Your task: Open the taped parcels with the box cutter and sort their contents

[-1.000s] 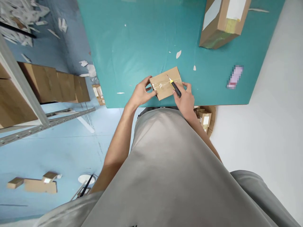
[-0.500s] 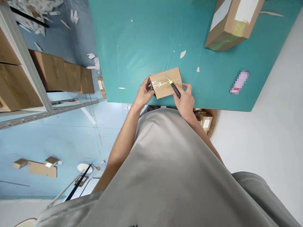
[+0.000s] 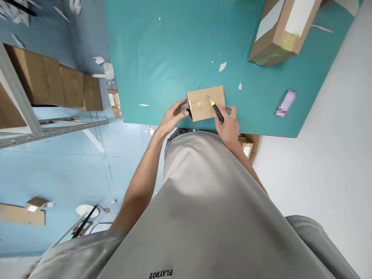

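Observation:
A small cardboard box [image 3: 205, 110] with shiny clear tape along its top sits at the near edge of the green tabletop [image 3: 174, 58]. Between the thumb and fingers of my right hand [image 3: 228, 124] is a craft knife [image 3: 217, 111] with a black handle and yellow collar. Its thin, pointed blade lies over the box top, pointing away to the left; I cannot tell whether it touches the tape. The same hand's fingertips are against the box's right end. My left hand [image 3: 172, 118] is at the left end, fingers stretched and apart, fingertips close to the box edge.
A larger taped carton [image 3: 279, 38] with white labels stands at the back right. A blurred pink item [image 3: 286, 104] and paper scraps [image 3: 222, 66] lie on the tabletop. Left of it are a metal rack [image 3: 55, 130] and cartons [image 3: 43, 77]. More boxes [image 3: 248, 147] show below the near right edge.
My left hand has loosened from the box's left end, its fingers now straighter. The knife remains in my right hand over the box. The view has shifted slightly.

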`<state>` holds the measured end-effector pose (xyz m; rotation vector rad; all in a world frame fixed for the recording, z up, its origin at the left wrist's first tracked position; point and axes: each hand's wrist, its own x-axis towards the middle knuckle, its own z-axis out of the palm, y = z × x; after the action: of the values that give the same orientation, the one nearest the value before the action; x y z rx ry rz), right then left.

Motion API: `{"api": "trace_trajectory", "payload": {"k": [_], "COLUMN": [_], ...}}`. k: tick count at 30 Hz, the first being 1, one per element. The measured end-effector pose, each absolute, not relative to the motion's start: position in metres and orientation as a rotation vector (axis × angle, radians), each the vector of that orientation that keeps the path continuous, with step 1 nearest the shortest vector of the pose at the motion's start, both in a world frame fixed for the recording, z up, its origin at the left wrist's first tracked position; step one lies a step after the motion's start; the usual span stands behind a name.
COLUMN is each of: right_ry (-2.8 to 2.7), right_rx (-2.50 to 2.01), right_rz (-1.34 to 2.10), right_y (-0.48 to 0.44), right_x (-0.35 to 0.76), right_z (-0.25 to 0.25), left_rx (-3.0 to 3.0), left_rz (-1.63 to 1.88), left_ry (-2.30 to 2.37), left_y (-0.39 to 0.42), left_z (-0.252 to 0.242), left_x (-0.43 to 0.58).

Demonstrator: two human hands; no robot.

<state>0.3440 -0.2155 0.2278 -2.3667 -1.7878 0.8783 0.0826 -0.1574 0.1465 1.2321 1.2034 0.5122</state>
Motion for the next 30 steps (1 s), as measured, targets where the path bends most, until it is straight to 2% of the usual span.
{"api": "trace_trajectory", "payload": {"k": [9, 22, 26, 30], "right_ry": [-1.938, -1.893, -1.824, -1.605], "right_rx": [-2.372, -2.357, -2.285, -2.244], "right_rz": [0.756, 0.699, 0.799, 0.823], "right_y": [-0.217, -0.218, -0.223, -0.233], "right_x": [0.347, 0.342, 0.342, 0.343], "right_z": [0.232, 0.228, 0.234, 0.236], "left_rx": [1.538, 1.693, 1.662, 1.749], "left_rz": [0.425, 0.334, 0.373, 0.560], "left_ry": [1.366, 1.316, 1.269, 1.286], "left_y": [-0.178, -0.159, -0.152, -0.136], "left_z": [0.089, 0.076, 0.084, 0.124], "left_x": [0.096, 0.087, 0.074, 0.067]}}
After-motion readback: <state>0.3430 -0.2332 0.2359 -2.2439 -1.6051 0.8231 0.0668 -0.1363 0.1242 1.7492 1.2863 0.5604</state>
